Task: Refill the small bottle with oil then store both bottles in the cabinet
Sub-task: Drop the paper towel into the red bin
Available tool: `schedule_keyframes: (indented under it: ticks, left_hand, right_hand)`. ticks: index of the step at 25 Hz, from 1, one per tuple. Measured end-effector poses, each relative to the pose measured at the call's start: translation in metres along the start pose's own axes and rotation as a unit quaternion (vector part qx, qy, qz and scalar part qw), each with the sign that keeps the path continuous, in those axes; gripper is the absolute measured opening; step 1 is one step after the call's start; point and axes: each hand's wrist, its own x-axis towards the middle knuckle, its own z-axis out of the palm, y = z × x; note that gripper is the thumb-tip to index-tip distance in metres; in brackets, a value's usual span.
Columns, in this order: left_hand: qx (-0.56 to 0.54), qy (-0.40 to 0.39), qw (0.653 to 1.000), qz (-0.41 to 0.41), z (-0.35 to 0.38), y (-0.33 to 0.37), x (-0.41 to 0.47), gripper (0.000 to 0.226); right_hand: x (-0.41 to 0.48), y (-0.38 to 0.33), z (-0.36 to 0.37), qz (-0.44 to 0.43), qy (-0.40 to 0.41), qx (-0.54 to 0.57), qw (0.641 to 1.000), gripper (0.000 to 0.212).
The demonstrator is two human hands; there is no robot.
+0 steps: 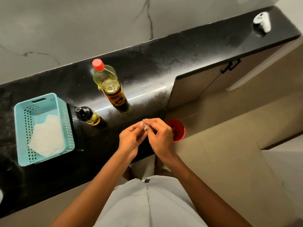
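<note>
A large oil bottle with a red cap stands upright on the black counter. The small bottle with a black top stands left of and nearer than it, holding a little oil. Both caps are on. My left hand and my right hand meet over the counter's front edge, right of the small bottle. Between their fingertips they pinch a small crumpled white tissue. Neither hand touches a bottle.
A teal perforated basket with white paper napkins sits at the left of the counter. A red bin stands on the floor just right of my hands. Cabinet doors with a black handle run below the counter at right. A white controller lies far right.
</note>
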Motion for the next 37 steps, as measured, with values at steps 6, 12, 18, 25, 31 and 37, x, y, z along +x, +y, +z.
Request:
schedule_keyframes:
  ticks: [6, 12, 18, 25, 31, 37]
  left_hand:
    - [0.063, -0.106, 0.988, -0.092, 0.045, -0.024, -0.008, 0.024]
    - [0.11, -0.195, 0.967, -0.122, 0.07, -0.039, 0.007, 0.034]
    - [0.201, -0.204, 0.953, -0.102, 0.096, -0.048, 0.023, 0.034]
    - [0.216, -0.226, 0.931, -0.19, 0.107, -0.051, 0.037, 0.031]
    - [0.212, -0.199, 0.947, -0.139, 0.116, -0.051, 0.051, 0.027]
    - [0.246, -0.126, 0.958, -0.079, 0.128, -0.065, 0.054, 0.042]
  right_hand:
    - [-0.008, 0.045, -0.046, -0.025, 0.041, -0.117, 0.992, 0.023]
    - [-0.013, 0.059, -0.08, 0.241, 0.115, 0.238, 0.934, 0.017]
    - [-0.023, 0.071, -0.102, 0.149, 0.061, 0.072, 0.984, 0.043]
    - [-0.013, 0.096, -0.125, 0.034, 0.027, -0.146, 0.988, 0.025]
    - [0.007, 0.128, -0.113, 0.025, 0.072, -0.15, 0.986, 0.008]
    - [0.013, 0.175, -0.102, 0.058, 0.196, -0.122, 0.971, 0.011]
